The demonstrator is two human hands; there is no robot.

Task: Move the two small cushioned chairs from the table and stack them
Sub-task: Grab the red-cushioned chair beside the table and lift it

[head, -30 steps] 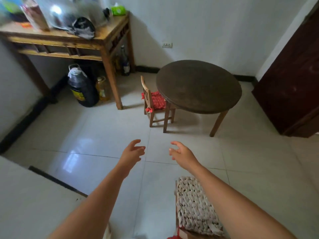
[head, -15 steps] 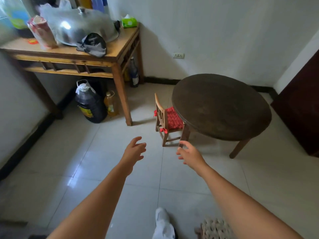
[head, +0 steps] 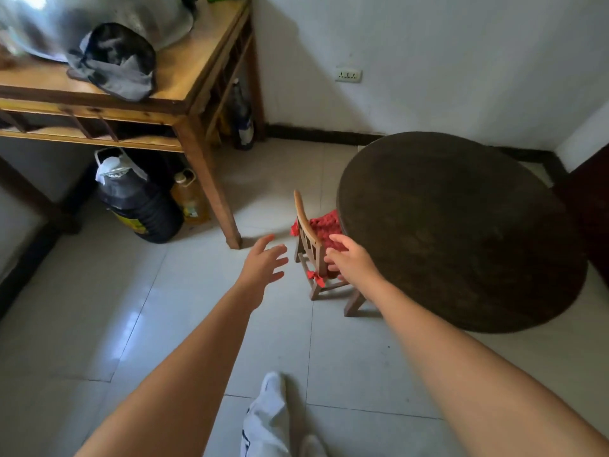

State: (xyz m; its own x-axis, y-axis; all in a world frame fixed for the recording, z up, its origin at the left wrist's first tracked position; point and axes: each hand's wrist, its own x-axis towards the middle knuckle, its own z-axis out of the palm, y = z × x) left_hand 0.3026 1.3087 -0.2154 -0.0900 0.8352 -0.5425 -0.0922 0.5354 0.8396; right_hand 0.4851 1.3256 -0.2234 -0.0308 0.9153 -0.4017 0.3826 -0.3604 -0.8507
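A small wooden chair [head: 308, 237] with a red knitted cushion [head: 326, 225] stands on the tiled floor, its seat tucked under the left rim of the dark round table [head: 461, 232]. My left hand [head: 263, 262] hovers open just left of the chair's backrest, not touching it. My right hand [head: 351, 258] is open over the cushion, right of the backrest, fingers spread; contact is unclear. The second chair is out of view.
A tall wooden side table [head: 184, 84] at the left holds a metal lid [head: 108, 14] and a dark cap [head: 115, 61]. Under it stand a dark jug [head: 138, 206] and an oil bottle [head: 191, 199]. My white-clad leg [head: 267, 417] shows at the bottom.
I have stepped closer to the round table. Both hands have reached forward to either side of the red-cushioned chair's backrest. The white-cushioned chair has dropped out of view.
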